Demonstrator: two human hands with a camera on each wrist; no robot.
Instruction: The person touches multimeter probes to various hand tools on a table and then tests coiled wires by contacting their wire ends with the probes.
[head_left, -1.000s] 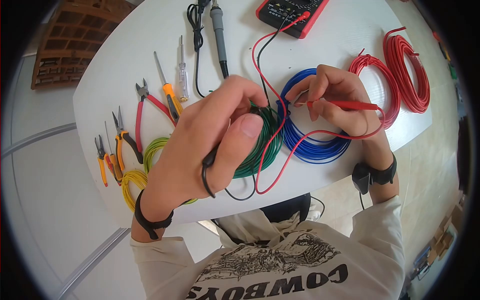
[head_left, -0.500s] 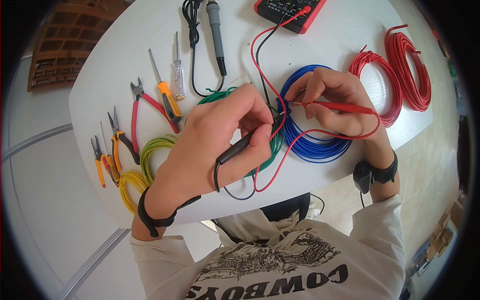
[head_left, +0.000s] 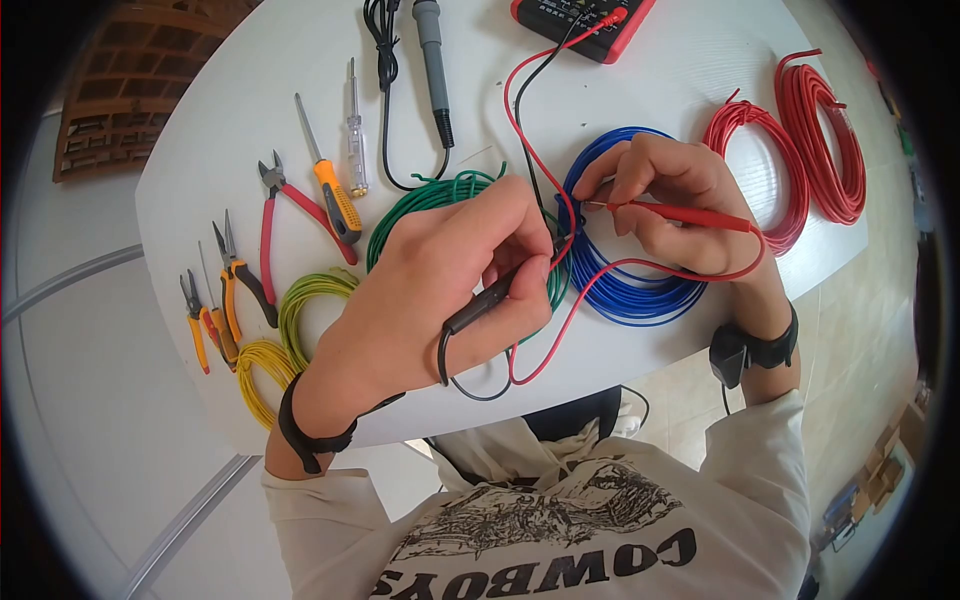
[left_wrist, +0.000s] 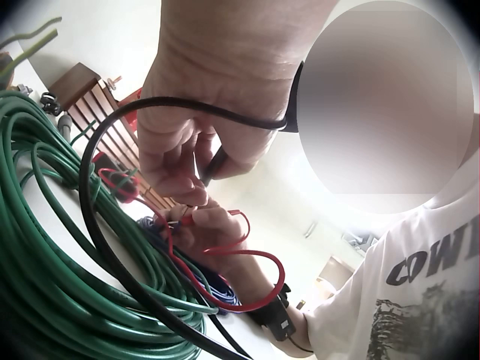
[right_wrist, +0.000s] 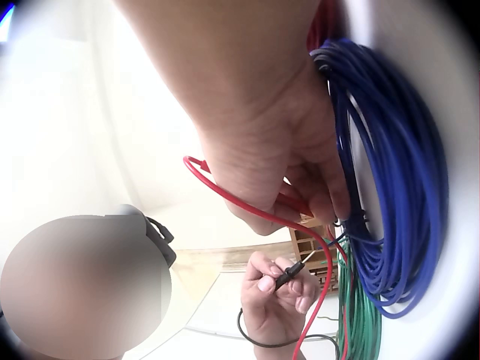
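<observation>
My left hand [head_left: 440,280] grips a black test probe [head_left: 490,298] like a pen over the green wire coil [head_left: 440,195], its tip pointing at the near edge of the blue wire coil [head_left: 625,285]. My right hand [head_left: 670,195] pinches a red test probe [head_left: 690,214] above the blue coil, tip aimed left toward the black probe's tip. Both tips meet near a blue wire end between the two coils. In the left wrist view my left hand [left_wrist: 199,142] holds the black probe [left_wrist: 217,161]. In the right wrist view the right hand [right_wrist: 285,150] is beside the blue coil [right_wrist: 397,187].
Red and black leads run to a red multimeter [head_left: 580,20] at the table's far edge. Two red coils [head_left: 790,150] lie right. Pliers [head_left: 290,205], screwdrivers [head_left: 330,195], a soldering iron [head_left: 432,60] and yellow-green coils [head_left: 285,340] lie left on the white table [head_left: 230,100].
My left hand came down from in front of the camera and brought the black probe's tip to the blue wire end. The right hand stayed nearly in place.
</observation>
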